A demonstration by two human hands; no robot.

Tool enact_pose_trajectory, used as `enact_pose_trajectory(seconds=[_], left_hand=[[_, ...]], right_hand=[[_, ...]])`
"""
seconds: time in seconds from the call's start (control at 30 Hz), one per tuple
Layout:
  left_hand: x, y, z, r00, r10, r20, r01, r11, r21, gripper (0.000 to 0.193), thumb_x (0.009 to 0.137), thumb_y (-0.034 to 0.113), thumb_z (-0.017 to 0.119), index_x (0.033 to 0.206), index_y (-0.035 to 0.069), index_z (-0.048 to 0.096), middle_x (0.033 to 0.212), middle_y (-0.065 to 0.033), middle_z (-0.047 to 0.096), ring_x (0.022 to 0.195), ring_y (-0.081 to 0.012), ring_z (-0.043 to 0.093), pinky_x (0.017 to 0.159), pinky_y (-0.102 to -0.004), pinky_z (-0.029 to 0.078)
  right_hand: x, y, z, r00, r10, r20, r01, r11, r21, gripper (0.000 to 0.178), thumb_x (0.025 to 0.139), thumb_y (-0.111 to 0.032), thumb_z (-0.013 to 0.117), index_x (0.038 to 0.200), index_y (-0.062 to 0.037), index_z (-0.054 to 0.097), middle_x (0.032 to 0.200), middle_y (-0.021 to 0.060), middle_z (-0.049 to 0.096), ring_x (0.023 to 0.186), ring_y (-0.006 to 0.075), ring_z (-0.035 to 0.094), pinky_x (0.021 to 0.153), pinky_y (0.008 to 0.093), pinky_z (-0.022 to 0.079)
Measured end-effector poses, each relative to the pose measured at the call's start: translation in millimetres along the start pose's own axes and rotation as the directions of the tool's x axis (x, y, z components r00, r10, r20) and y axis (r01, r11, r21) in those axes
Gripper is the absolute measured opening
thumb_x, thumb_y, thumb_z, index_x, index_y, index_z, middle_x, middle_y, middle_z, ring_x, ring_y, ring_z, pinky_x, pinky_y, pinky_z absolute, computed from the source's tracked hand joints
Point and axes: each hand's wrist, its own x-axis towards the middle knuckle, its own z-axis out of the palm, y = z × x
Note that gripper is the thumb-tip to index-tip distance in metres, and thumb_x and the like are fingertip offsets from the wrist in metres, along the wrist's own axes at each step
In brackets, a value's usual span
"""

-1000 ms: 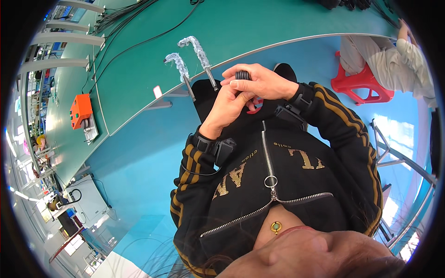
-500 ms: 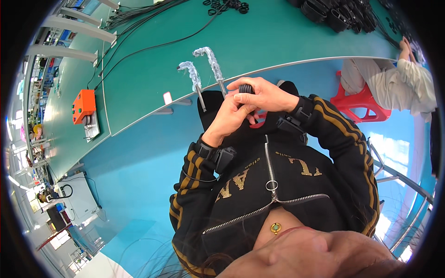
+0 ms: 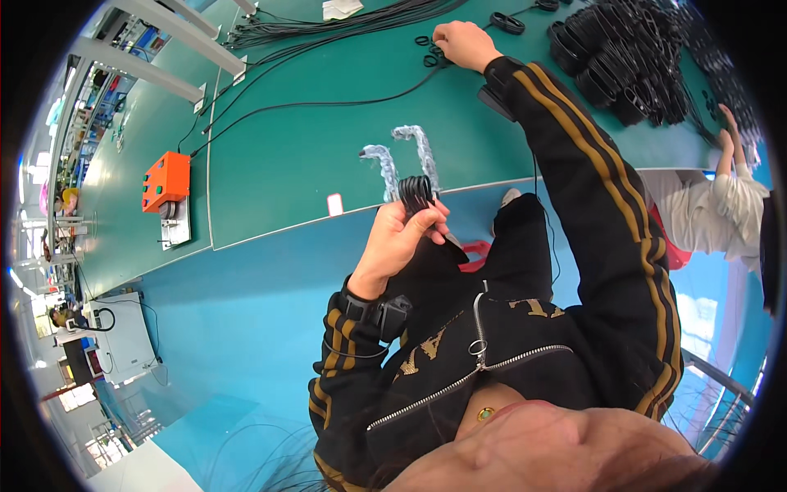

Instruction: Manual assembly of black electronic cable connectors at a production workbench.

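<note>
My left hand [image 3: 395, 244] is closed around a coiled black cable [image 3: 416, 192], close to the table's near edge. The coil stands up between thumb and fingers, in front of two upright hooked rods [image 3: 425, 156] wrapped in pale, fuzzy material. Far across the green table, my right hand [image 3: 469, 46] reaches down among small black rings [image 3: 431, 59]. Its fingers are drawn together at the rings, and what they pinch is hidden under the fingertips.
A heap of coiled black cables [image 3: 619, 70] lies at the right. Long black cables [image 3: 344, 33] stretch across the back of the table [image 3: 287, 164]. An orange control box [image 3: 167, 182] stands at the left. Beyond the heap, another person's hands [image 3: 727, 131] are at the table.
My right hand has left the coil and moved far forward to the small rings. My left hand keeps the coil, now held nearer the table edge. The view has shifted slightly.
</note>
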Motion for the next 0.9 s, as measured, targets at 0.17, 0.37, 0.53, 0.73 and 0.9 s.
enact_pose_trajectory(seconds=[0.17,0.37,0.53,0.73,0.9], left_hand=[[-2.1,5.1,-19.1,0.997,0.015,-0.074,-0.015,1.0,0.005,0.019,0.093,0.012,0.055,0.096,-0.005,0.06,0.085,-0.0091,0.062,0.074,-0.0141,0.061,0.065,-0.0272,0.053],[-0.6,9.2,-30.2,0.993,0.011,-0.114,-0.009,1.0,0.02,0.02,0.093,0.014,0.056,0.096,-0.005,0.06,0.087,-0.01,0.062,0.075,-0.0145,0.062,0.066,-0.0276,0.053],[10.3,10.9,-33.6,0.993,0.025,-0.112,-0.026,1.0,-0.008,0.022,0.093,0.016,0.056,0.097,-0.005,0.06,0.09,-0.0107,0.062,0.076,-0.0158,0.063,0.067,-0.0286,0.054],[17.5,18.4,-30.5,0.968,0.107,-0.228,-0.123,0.991,-0.059,0.024,0.094,0.018,0.056,0.1,-0.005,0.06,0.094,-0.0119,0.061,0.076,-0.0182,0.063,0.068,-0.0304,0.056],[46.1,12.2,-28.2,0.97,0.104,-0.222,-0.123,0.99,-0.074,0.024,0.094,0.017,0.055,0.103,-0.005,0.059,0.094,-0.0118,0.061,0.077,-0.0189,0.064,0.068,-0.0303,0.056]], right_hand=[[31.3,-13.5,13.1,0.993,0.067,0.099,-0.071,0.997,0.035,0.017,0.082,-0.016,0.055,0.093,-0.0103,0.068,0.086,0.0108,0.067,0.083,0.0322,0.063,0.072,0.0432,0.051],[26.4,-33.4,11.0,0.95,0.109,0.292,-0.086,0.992,-0.091,0.016,0.082,-0.019,0.057,0.091,-0.0092,0.067,0.082,0.0088,0.067,0.078,0.0278,0.063,0.069,0.0395,0.051],[27.5,-10.5,3.2,0.971,0.002,0.239,-0.093,0.924,0.372,0.023,0.085,-0.027,0.06,0.085,-0.0037,0.064,0.072,0.0038,0.06,0.067,0.0147,0.055,0.061,0.0304,0.045],[-42.9,-69.4,-62.2,0.887,-0.158,0.433,-0.271,0.582,0.767,0.024,0.087,-0.025,0.062,0.085,-0.0011,0.063,0.068,-0.0058,0.052,0.063,0.0058,0.044,0.057,0.0225,0.037],[-78.2,-54.7,-51.8,0.905,-0.212,0.369,-0.129,0.69,0.713,0.025,0.084,-0.028,0.067,0.085,-0.0026,0.067,0.068,-0.0034,0.055,0.063,0.0063,0.046,0.059,0.0237,0.039]])
